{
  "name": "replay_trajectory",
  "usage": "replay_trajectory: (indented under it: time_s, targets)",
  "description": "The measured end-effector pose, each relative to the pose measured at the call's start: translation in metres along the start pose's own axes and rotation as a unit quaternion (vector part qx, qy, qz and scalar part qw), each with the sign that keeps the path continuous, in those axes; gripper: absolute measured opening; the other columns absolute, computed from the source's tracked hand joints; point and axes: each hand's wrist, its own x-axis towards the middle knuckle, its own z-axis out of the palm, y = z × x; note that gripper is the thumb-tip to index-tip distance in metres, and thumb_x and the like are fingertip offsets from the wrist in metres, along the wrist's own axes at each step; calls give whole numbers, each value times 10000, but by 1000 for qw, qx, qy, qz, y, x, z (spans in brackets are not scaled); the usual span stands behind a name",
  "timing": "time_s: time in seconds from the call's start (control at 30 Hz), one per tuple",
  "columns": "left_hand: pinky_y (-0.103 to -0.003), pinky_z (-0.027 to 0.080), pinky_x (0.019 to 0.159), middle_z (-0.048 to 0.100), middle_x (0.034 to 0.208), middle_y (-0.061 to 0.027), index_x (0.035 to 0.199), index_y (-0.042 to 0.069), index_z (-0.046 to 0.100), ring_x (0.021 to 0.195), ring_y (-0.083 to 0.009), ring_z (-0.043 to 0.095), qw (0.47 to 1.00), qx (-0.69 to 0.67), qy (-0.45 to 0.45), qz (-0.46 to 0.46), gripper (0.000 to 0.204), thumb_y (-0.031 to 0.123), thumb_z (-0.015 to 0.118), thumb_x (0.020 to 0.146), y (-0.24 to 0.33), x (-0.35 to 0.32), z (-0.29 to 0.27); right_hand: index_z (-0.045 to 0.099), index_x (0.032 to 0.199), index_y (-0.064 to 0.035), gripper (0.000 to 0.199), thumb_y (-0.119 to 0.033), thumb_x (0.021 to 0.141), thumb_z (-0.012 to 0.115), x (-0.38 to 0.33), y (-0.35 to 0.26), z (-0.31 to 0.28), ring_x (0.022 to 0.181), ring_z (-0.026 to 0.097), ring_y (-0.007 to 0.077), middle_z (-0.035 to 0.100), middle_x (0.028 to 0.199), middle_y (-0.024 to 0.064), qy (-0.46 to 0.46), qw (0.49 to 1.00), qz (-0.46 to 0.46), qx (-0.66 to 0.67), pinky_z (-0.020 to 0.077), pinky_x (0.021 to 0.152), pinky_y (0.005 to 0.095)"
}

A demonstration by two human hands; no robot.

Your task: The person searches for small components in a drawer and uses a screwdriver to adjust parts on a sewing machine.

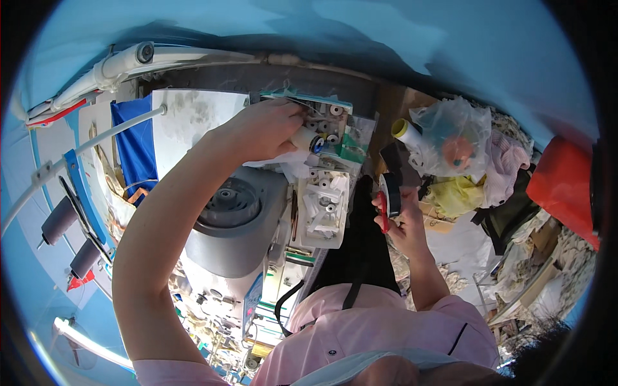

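My left hand [281, 128] reaches over a shallow tray [351, 119] of small white spools, its fingers bent down with the tips hidden. Right beside it lies a white cylinder [305, 139] with a dark blue end; whether the hand grips it I cannot tell. Crumpled clear plastic [293, 165] sits under the wrist. My right hand [405, 222] is closed around a black roll [391, 193] with a pale inner ring. A slim red piece [383, 212] shows along that roll, also in the fingers.
A white bin [324, 239] of white plastic parts stands near me. Left of it is a grey machine housing [225, 248] with a round wheel. On the right are a yellow-ended roll [400, 128], a clear plastic bag [454, 138], heaped cloth and a red container [563, 193].
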Motion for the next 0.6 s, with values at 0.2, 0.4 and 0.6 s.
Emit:
replay_trajectory:
  time_s: [0.2,0.4,0.6]
  targets:
    - [-399,464,888,630,1010,-112,978,27,609,1022,-294,570,999,-18,-28,-15,333,246,715,751,1,-6,-5,607,963,-72,316,19,686,732,-1,0,-1,978,496,242,657,1003,29,9,1000,1,10,405,874,359]
    - [-402,446,917,595,1118,-138,1147,11,541,1087,-312,548,999,-10,-48,-20,546,265,749,711,6,-7,-9,608,958,-71,310,20,689,731,0,0,1,979,496,237,655,999,26,5,1000,-9,14,412,866,349]
    - [-392,433,927,582,1118,-120,1140,21,509,1091,-297,553,998,50,-26,-8,597,274,780,672,13,-5,-4,617,970,-64,309,9,694,734,-1,0,2,984,497,239,649,998,32,-3,1000,10,17,416,864,350]
